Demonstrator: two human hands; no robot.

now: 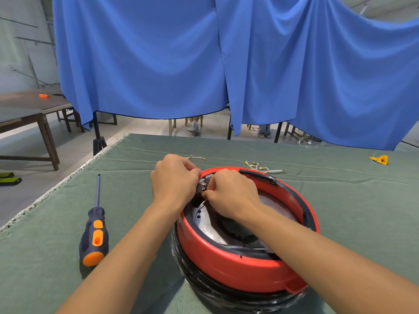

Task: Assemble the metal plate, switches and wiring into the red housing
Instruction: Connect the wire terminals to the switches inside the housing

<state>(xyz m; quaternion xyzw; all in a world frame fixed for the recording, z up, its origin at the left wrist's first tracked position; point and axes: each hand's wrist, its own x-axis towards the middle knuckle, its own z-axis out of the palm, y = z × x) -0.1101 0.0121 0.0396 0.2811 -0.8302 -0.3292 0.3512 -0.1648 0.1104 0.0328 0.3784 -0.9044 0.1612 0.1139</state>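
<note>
Green-clothed counter (340, 200): both hands' fingers pinch a thin, floppy wire (202, 203) at the switch (203, 185) — small, fiddly — inside the rigid red housing (238, 266).

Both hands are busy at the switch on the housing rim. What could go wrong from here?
1. The right hand pinches a thin white wire at the switch; pulling hard could loosen its terminal.
2. The red housing sits tilted on a black base, so pressing at the rim might shift it.
3. Spare wires lie loose behind and could be overlooked.
</note>
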